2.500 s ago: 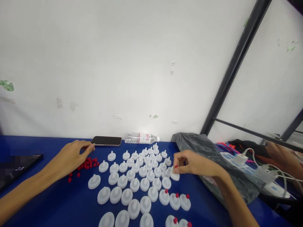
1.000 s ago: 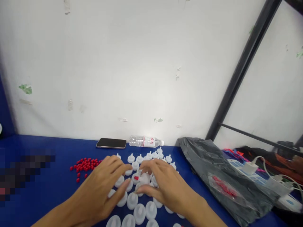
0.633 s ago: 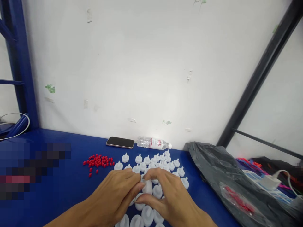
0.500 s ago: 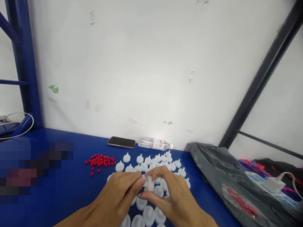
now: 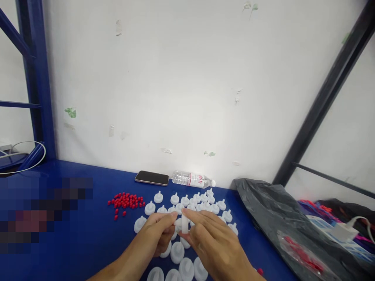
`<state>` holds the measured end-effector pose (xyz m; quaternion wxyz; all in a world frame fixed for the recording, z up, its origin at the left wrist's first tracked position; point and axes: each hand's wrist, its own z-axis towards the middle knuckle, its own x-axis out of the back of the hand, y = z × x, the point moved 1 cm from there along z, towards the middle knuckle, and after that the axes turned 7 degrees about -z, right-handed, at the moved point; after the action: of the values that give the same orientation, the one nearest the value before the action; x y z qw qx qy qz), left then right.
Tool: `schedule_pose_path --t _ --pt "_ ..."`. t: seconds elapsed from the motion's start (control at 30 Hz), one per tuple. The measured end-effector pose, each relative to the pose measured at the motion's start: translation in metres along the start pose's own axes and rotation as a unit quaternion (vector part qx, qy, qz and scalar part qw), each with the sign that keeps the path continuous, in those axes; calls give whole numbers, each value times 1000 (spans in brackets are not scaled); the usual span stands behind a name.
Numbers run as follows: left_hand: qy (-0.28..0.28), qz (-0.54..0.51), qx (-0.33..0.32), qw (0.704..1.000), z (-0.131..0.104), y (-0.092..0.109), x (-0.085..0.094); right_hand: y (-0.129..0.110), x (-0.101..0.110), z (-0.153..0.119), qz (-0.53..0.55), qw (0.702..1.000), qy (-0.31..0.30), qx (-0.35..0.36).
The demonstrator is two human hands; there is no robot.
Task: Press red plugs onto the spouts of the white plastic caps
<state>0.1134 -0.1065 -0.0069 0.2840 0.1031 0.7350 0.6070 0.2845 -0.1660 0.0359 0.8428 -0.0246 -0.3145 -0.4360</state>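
Both my hands meet over the table around one white plastic spout cap [image 5: 184, 224], which is turned on its side with its rim edge-on to me. My left hand [image 5: 156, 234] pinches the spout end between thumb and fingers. At the wide end, my right hand [image 5: 215, 240] grips the rim with thumb and fingertips. More white spout caps [image 5: 177, 253] stand under and around the hands, spouts up, some partly hidden by them. Left of these lies a loose cluster of small red caps [image 5: 125, 200].
A phone [image 5: 152, 178] and a clear plastic bottle [image 5: 193, 179] lie along the wall. Black plastic sheeting [image 5: 263, 207] covers the right side, with a bag of red pieces [image 5: 303, 251] on it. One red piece [image 5: 260, 271] lies near my right wrist. A power strip [image 5: 341, 232] is farther right.
My right hand has turned, its fingers now closer together along the cap's rim. My left thumb and fingers have shifted their pinch at the spout. The view has moved slightly.
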Motion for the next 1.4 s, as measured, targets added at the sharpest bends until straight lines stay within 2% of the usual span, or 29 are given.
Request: schedule_pose_path --t 0.03,0.1,0.13,0.2,0.23,0.33,0.4,0.47,0.5,0.67,0.87,1.03,1.13,1.27,1.4 --pt "-13 -7 13 1000 0 3 1 3 3 -1 -10 1000 -1 14" --pt "8 3 6 1000 -1 15 7 15 13 -5 -50 999 1 17" --pt "43 32 -22 998 -1 25 12 23 18 -7 -77 997 -7 -2" --pt "124 155 -105 975 -3 48 29 45 29 -11 -122 986 0 -114" --pt "162 253 -146 943 -3 59 39 54 32 -12 -130 980 2 -153" --pt "231 386 -209 868 0 83 71 73 37 -13 -126 971 -2 -203" --pt "261 502 -212 797 4 90 90 76 36 -11 -111 972 -9 -208" --pt "262 569 -198 754 8 90 105 76 34 -10 -86 972 -23 -216" --pt "257 584 -191 746 11 89 111 77 33 -10 -68 971 -39 -224" --pt "232 606 -181 739 26 77 140 92 32 -16 -2 946 -149 -287" --pt "201 617 -174 741 37 67 165 111 44 -17 20 921 -208 -328" --pt "189 615 -165 747 39 66 165 123 60 -22 118 847 -354 -379" --pt "177 610 -163 755 38 67 162 127 69 -28 170 804 -412 -394" --pt "179 607 -167 756 38 65 158 128 76 -36 234 749 -455 -421" --pt "200 614 -164 746 42 61 159 129 73 -43 263 719 -485 -423"
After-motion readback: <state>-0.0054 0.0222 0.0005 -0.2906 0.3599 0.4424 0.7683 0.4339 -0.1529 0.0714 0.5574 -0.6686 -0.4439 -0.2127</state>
